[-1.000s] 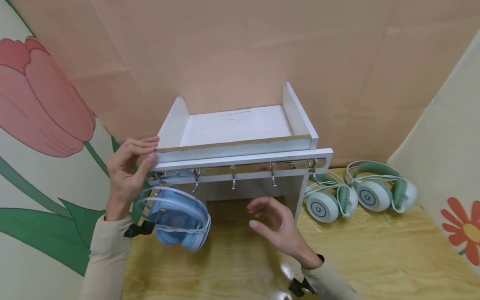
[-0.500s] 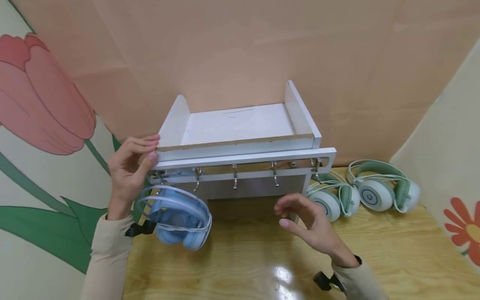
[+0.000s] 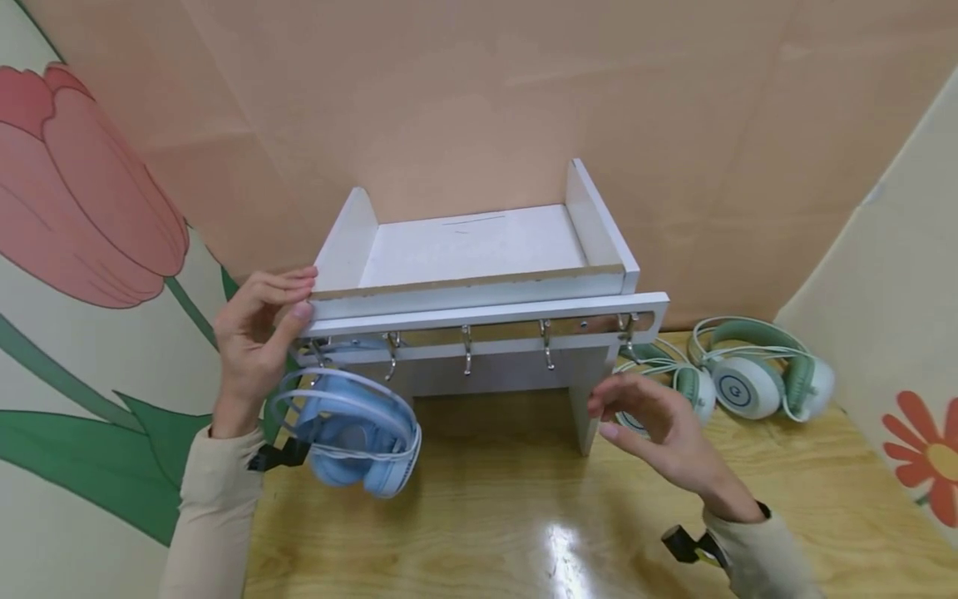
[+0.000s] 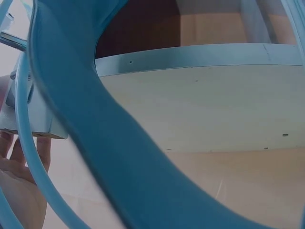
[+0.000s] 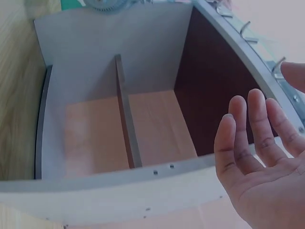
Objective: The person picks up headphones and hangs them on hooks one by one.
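My left hand [image 3: 250,353] grips the front left corner of a white shelf rack [image 3: 479,299], thumb at the front and fingers on the side. Blue headphones [image 3: 355,437] hang below it from the leftmost hook; their blue headband [image 4: 90,124] fills much of the left wrist view. My right hand [image 3: 669,428] hovers in front of the rack's right leg, fingers loosely bent and holding nothing. Just behind it, partly covered, lie white-and-green headphones [image 3: 699,391]. A second white-and-green pair [image 3: 748,387] lies farther right.
Several metal hooks [image 3: 467,349] line the rack's front rail. The rack stands on a wooden tabletop [image 3: 479,532] before a peach backdrop [image 3: 464,100]. Painted walls [image 3: 883,291] flank both sides. In the right wrist view, a divider [image 5: 124,105] splits the rack's underside.
My right hand has moved right, away from the middle of the rack toward the green headphones. The left hand keeps its hold on the corner, and the blue headphones hang nearly still.
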Available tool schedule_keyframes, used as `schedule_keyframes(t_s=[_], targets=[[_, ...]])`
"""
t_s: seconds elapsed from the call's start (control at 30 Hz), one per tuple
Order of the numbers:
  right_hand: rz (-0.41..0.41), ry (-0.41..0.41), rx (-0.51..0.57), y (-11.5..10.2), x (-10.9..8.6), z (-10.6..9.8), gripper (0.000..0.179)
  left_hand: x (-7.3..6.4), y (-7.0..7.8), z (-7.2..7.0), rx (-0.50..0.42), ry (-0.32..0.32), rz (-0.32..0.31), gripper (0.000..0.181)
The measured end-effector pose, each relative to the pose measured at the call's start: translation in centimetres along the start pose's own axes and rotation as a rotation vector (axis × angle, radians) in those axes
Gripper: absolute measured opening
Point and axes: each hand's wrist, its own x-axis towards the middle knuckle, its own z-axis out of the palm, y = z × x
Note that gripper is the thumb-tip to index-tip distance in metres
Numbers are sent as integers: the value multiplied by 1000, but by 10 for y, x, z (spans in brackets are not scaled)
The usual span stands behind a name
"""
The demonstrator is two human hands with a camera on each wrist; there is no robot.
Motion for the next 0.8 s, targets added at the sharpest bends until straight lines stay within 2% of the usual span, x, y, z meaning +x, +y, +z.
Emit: schedule_keyframes(t_s=[0.2,0.43,0.67,0.8], targets=[[31,46,-16,0,-2,-13,43,-1,0,-1,7,-5,-4,13],[48,113,-6,0,-4,-28,50,-2,0,-1,14,-6,-7,15],[214,176,-135,1,-6,-43,42,-1,1,-1,23,-16,-7,14],[233,174,-169,6,-6,-53,41,-1,0,-1,35,-21,-12,14]])
